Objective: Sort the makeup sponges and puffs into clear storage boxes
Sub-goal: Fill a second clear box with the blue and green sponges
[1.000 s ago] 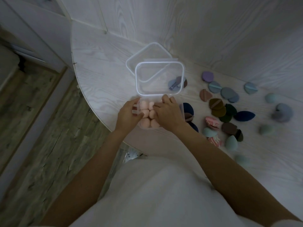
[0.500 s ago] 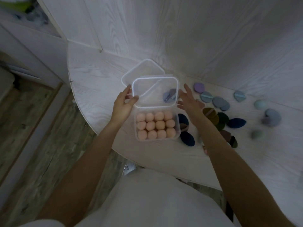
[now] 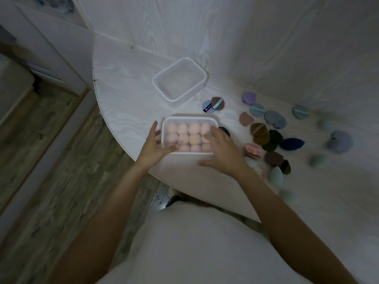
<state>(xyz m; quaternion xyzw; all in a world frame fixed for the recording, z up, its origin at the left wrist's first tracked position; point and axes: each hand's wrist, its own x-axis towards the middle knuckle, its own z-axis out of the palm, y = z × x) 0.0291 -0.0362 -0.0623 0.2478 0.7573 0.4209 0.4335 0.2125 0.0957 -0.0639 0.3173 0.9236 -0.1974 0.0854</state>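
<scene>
A clear storage box (image 3: 189,119) filled with several round peach sponges (image 3: 194,139) sits near the table's front edge, with a lid on top. My left hand (image 3: 152,147) lies against the box's left side, fingers straight, thumb on the front corner. My right hand (image 3: 222,151) rests flat on the lid's right part with spread fingers. Behind it stands a second clear box (image 3: 178,78), empty. Loose puffs and sponges lie to the right: a blue and a brown puff (image 3: 213,104), dark green and brown puffs (image 3: 264,136), a navy teardrop sponge (image 3: 291,143).
The white round table (image 3: 123,93) ends at a curved edge just left of and in front of the box. A wood-panel wall (image 3: 225,33) stands behind. Teal sponges (image 3: 275,176) and a grey-lilac one (image 3: 339,141) lie at the right. Wooden floor lies below left.
The lid that both hands held above the table now sits on the box of peach sponges. The empty box behind is uncovered. Both hands came down onto the box.
</scene>
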